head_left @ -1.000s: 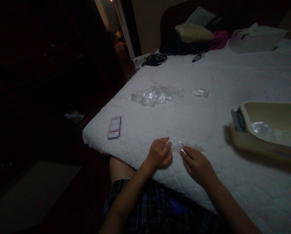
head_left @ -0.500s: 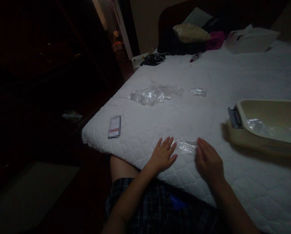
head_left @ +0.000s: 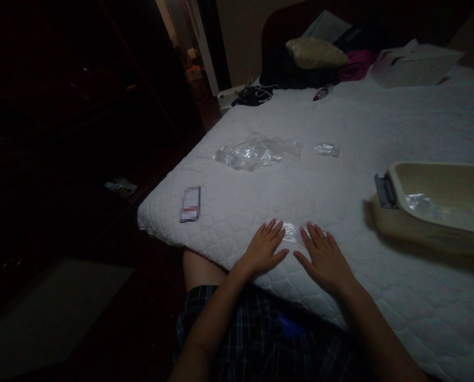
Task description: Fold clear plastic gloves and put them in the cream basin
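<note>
A small piece of clear plastic, apparently a bag [head_left: 290, 232], lies on the white quilted mattress [head_left: 256, 196] near its front edge. My left hand [head_left: 264, 248] rests flat with spread fingers over its left end. Over the right end lies my right hand [head_left: 322, 255], also flat, fingers apart. Both hands hide the ends of the plastic, and its middle shows between them. Farther back are a larger crumpled clear plastic bag [head_left: 249, 154] and a small folded plastic bag [head_left: 326, 149].
To the right stands a beige plastic bin [head_left: 392, 228] with a grey handle and clear plastic inside. A phone-like object [head_left: 190, 204], blurred out, lies near the left corner. A white box [head_left: 415, 66], a magenta roll [head_left: 356, 64] and a pale cushion-like bundle [head_left: 315, 53] sit at the back.
My right hand has gone from partly curled at the plastic's right end to flat and spread, closer to my left hand. The left hand stays flat on the plastic.
</note>
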Motion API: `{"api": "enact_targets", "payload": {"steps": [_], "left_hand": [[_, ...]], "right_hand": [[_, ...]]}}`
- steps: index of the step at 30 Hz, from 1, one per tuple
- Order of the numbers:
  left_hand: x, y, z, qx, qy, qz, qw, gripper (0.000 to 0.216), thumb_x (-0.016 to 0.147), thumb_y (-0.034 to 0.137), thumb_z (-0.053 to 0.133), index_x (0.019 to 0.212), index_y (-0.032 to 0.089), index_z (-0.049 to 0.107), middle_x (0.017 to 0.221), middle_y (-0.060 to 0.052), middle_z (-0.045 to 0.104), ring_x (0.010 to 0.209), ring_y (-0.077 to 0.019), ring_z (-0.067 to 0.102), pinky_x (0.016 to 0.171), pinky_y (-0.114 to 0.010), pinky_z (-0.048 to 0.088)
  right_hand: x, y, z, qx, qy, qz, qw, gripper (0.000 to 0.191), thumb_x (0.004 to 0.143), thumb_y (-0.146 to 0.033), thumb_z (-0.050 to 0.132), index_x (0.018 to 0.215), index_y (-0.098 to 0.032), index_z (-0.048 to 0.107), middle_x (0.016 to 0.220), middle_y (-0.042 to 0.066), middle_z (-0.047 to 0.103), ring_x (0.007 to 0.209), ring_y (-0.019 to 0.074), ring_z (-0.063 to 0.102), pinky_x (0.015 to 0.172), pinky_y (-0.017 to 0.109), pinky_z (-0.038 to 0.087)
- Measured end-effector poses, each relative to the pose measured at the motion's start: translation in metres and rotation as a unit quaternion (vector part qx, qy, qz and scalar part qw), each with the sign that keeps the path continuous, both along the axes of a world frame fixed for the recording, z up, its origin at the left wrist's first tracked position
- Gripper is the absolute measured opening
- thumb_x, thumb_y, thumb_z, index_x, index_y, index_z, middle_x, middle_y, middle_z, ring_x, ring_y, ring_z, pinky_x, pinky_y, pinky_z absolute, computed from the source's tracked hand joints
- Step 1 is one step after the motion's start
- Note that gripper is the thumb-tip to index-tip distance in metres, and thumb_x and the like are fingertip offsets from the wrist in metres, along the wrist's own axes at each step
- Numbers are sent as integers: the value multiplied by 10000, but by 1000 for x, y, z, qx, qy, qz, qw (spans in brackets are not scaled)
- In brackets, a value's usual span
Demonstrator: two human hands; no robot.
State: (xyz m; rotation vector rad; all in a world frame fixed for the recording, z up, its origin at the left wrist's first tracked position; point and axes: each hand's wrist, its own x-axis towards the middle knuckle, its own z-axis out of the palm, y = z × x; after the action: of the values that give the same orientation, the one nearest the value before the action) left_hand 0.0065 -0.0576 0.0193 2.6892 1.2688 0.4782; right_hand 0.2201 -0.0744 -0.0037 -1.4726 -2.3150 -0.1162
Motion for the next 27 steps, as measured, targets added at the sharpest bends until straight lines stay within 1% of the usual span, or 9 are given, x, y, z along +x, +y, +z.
{"api": "enact_targets", "payload": {"steps": [6,9,11,13,14,17,19,23,27], "left_hand": [[1,-2,-1,13,14,6,1000,533,902,456,366,1348,165,343,1444,-107,321,1360,-198,236,1098,-441,241],[1,-2,-1,17,7,7,1000,520,903,460,365,1336,172,360,1433,-97,347,1351,-195,259,1097,-439,247],[1,-3,-2,22,1,9,1000,519,901,464,367,1326,167,372,1424,-101,361,1344,-205,276,1093,-444,254],[2,-5,-3,31,-4,17,999,521,897,463,375,1319,157,380,1421,-112,364,1338,-221,287,1086,-454,263],[3,-6,-4,36,-5,23,999,522,894,462,380,1317,155,381,1422,-117,360,1337,-231,287,1082,-461,269],[5,-9,-5,50,-6,44,998,526,890,453,391,1320,150,374,1431,-130,339,1337,-255,281,1072,-470,279],[7,-11,-6,57,-4,56,997,527,887,450,396,1318,148,376,1435,-142,327,1333,-264,286,1067,-472,283],[8,-13,-7,71,-15,72,995,515,878,444,407,1307,159,389,1404,-145,375,1311,-271,320,1046,-485,304],[6,-15,-8,94,-48,79,991,555,842,428,449,1316,148,381,1327,-151,465,1242,-291,400,990,-489,361]], "right_hand": [[2,1,-1,-16,25,4,1000,569,865,-454,435,1353,-167,388,1425,152,356,1331,296,273,1047,538,259],[8,0,3,-22,98,12,995,507,870,-402,444,1324,-177,421,1397,144,402,1298,278,343,1025,524,312],[12,-2,8,-3,184,-2,983,457,863,-362,465,1280,-176,459,1348,145,453,1243,264,415,988,495,376],[13,-6,12,46,259,-37,964,396,843,-308,504,1218,-180,506,1269,144,509,1162,259,483,942,474,426],[12,-8,14,80,275,-53,957,373,828,-277,525,1189,-185,526,1221,141,535,1117,261,510,922,472,439],[7,-14,17,174,238,-60,954,351,783,-195,569,1134,-193,567,1063,129,598,984,263,561,855,454,470],[0,-16,18,186,189,-25,964,345,779,-164,565,1124,-188,579,993,121,617,913,246,575,806,411,488],[-15,-12,20,122,116,45,985,305,833,-186,494,1120,-175,597,977,119,634,866,221,582,770,361,491],[-20,-4,18,68,87,37,993,294,864,-205,420,1064,-155,630,973,138,633,880,237,581,769,385,487]]}}
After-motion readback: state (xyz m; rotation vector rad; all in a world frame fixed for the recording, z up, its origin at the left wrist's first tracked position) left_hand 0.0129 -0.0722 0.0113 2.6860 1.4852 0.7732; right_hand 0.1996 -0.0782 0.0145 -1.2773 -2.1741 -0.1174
